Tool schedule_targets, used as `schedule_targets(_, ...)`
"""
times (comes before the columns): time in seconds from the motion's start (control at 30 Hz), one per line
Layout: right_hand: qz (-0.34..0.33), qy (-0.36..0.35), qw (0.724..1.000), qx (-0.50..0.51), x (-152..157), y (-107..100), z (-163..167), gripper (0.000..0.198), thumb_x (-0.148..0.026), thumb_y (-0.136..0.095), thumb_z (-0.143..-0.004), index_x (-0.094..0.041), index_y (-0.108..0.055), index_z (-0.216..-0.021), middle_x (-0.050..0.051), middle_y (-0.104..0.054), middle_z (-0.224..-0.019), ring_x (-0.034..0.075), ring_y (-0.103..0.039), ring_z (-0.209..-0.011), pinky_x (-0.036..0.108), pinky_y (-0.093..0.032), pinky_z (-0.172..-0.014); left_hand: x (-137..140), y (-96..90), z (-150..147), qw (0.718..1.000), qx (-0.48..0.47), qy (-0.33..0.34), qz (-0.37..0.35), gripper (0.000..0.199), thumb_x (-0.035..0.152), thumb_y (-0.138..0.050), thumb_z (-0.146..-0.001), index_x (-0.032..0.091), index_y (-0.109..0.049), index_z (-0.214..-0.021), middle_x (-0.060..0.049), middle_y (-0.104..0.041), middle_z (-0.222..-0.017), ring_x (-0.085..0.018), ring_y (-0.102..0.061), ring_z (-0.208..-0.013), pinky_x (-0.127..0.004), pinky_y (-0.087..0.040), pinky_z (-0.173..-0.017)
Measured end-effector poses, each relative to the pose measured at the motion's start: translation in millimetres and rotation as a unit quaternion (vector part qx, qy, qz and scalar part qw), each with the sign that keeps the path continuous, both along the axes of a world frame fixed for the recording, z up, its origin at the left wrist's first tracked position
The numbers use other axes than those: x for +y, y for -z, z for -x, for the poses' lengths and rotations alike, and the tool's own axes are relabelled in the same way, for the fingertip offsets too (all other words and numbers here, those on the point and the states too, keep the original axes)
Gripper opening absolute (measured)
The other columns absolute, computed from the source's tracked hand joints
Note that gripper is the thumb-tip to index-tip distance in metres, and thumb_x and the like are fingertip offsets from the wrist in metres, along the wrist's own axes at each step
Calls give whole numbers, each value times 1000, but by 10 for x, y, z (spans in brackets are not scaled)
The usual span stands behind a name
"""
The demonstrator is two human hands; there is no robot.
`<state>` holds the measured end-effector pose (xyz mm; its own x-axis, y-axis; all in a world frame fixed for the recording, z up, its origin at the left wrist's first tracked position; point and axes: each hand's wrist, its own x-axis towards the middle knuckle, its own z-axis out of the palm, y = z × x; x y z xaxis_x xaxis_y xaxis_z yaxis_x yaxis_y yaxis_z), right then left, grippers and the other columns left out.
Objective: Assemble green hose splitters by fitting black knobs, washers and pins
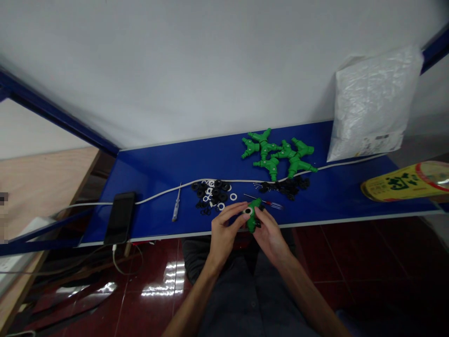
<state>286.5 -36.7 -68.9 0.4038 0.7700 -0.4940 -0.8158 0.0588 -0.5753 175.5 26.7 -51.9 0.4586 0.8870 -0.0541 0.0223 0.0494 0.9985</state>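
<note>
Both hands are at a green plastic Y-shaped hose connector [253, 223], just above the table's front edge. My right hand [271, 236] grips it from the right. From the left, my left hand [224, 231] pinches it with thumb and fingertips beside its round opening, where a white ring [248, 211] shows around a dark centre. Behind my left hand lies a loose pile of black rubber pieces and white washers [210, 193]. A thin screwdriver [271, 204] with a clear and red handle rests just beyond the connector.
Several green connectors [285, 152] lie at the back. Small black parts and screws [287, 187] sit in front of them. A clear-handled screwdriver [176, 206] and a phone [120, 217] lie left. A white cable [161, 193] crosses the table. A plastic bag [375, 103] and yellow can [403, 182] stand right.
</note>
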Motion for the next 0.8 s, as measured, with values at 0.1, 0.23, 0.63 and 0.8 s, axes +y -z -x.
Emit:
schedule_targets(0.1, -4, -7, 1000, -23, 5, 0, 21, 25, -40, -87, -72, -27, -79, -92, -1, -77, -99, 19, -69, -95, 31, -55, -85, 30, -62, 24, 992, -18, -1, 123, 46, 33, -84, -77, 24, -76, -121, -8, -71, -127, -24, -68, -108, -33, -56, -89)
schedule_targets(0.23, -16, -5, 999, -46, 25, 1, 81, 25, -42, -85, -74, -30, -79, -96, -1, -77, -105, 20, -68, -103, 34, -52, -94, 65, -211, 93, 976, 1, 66, 209, 40, 38, -75, -84, 24, -76, -121, -8, -73, -126, -24, -67, -108, -33, -53, -91)
schedule_targets(0.63, -10, -70, 976, -204, 134, 132, 151, 41, -50, -73, -82, -25, -72, -115, 5, -75, -113, 27, -64, -114, 42, -49, -102, 65, -168, 74, 988, 55, -39, 141, 23, 39, -72, -81, 16, -75, -87, -3, -75, -86, -16, -63, -76, -26, -47, -71)
schedule_targets(0.8, 35, -62, 956, -285, 95, 128, 116, 52, -40, -75, -77, -27, -67, -127, 1, -76, -109, 27, -64, -112, 39, -50, -98, -1, -169, 70, 990, 34, -31, 130, 26, 40, -69, -83, 16, -72, -90, 0, -69, -72, -12, -57, -55, -23, -44, -53)
